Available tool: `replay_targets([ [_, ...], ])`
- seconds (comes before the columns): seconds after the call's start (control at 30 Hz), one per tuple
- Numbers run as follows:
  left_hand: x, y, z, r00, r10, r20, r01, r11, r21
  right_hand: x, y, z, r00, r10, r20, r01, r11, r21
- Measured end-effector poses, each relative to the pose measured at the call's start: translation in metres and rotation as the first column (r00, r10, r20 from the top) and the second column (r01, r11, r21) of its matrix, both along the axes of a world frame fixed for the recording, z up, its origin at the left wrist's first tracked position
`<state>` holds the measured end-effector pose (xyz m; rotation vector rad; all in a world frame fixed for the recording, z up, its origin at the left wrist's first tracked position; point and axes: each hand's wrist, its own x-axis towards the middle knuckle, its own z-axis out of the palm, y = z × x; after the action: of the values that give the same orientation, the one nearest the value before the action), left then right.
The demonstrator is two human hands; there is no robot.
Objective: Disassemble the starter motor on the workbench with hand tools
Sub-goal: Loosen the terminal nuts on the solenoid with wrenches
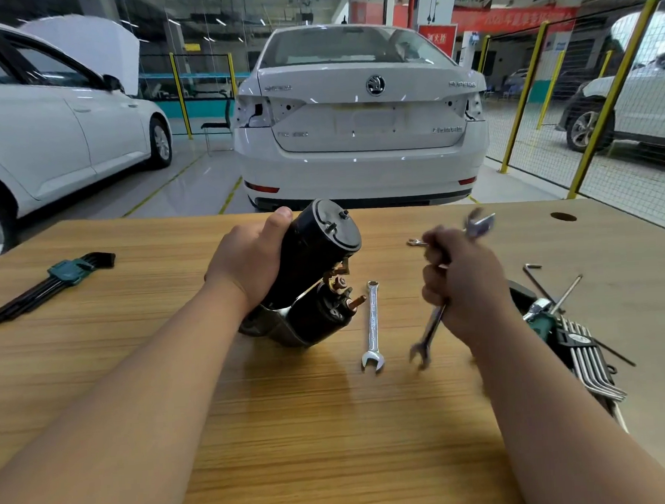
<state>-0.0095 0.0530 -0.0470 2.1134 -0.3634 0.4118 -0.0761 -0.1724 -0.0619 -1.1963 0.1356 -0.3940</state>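
Now our left hand (pixel 252 264) clamps round the motor (pixel 315 253), tilted on the bench (pixel 295 429); right of the motor, our right hand (pixel 463 279) grips a blurred wrench (pixel 431 331).

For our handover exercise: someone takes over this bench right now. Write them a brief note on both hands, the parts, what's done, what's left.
Left hand grips the starter motor, tilted on the workbench.
Right hand holds a spanner, blurred, clear of the motor.
A spare spanner lies on the bench between the hands; hex keys far left.
Done: nothing visibly removed; motor looks whole.
Left: all the disassembly.
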Motion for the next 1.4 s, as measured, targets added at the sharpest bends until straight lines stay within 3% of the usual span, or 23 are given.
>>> replay_targets([
  [0.03,0.001,0.000,0.000,1.000,-0.001,-0.002,0.001,1.000,-0.001,-0.002,0.008,-0.001,1.000,0.014,0.009,-0.012,0.976,-0.217],
  [0.07,0.001,0.000,-0.001,1.000,0.002,-0.003,-0.002,1.000,-0.002,-0.004,0.017,-0.002,0.998,0.019,0.066,0.013,0.893,-0.450],
  [0.13,0.001,0.001,-0.001,1.000,0.005,0.003,-0.005,1.000,-0.008,-0.006,0.035,-0.006,0.967,0.076,0.242,0.145,0.617,-0.773],
  [0.2,0.000,0.000,-0.001,1.000,0.002,-0.001,-0.002,1.000,-0.018,-0.007,0.048,-0.012,0.911,0.177,0.372,0.278,0.400,-0.873],
  [0.27,0.000,0.000,-0.001,1.000,0.007,-0.008,-0.007,1.000,-0.019,-0.007,0.049,-0.016,0.889,0.202,0.411,0.333,0.331,-0.883],
  [0.67,0.002,0.001,-0.002,1.000,0.009,0.024,-0.009,1.000,-0.012,-0.002,0.048,-0.021,0.964,0.083,0.252,0.200,0.397,-0.896],
  [1.27,0.002,0.000,-0.002,1.000,0.015,0.003,-0.015,1.000,-0.025,-0.006,0.054,-0.021,0.969,0.114,0.217,0.133,0.500,-0.856],
  [1.4,0.002,0.000,-0.001,1.000,0.007,-0.002,-0.007,1.000,-0.022,-0.003,0.050,-0.019,0.988,0.057,0.145,0.103,0.464,-0.880],
])
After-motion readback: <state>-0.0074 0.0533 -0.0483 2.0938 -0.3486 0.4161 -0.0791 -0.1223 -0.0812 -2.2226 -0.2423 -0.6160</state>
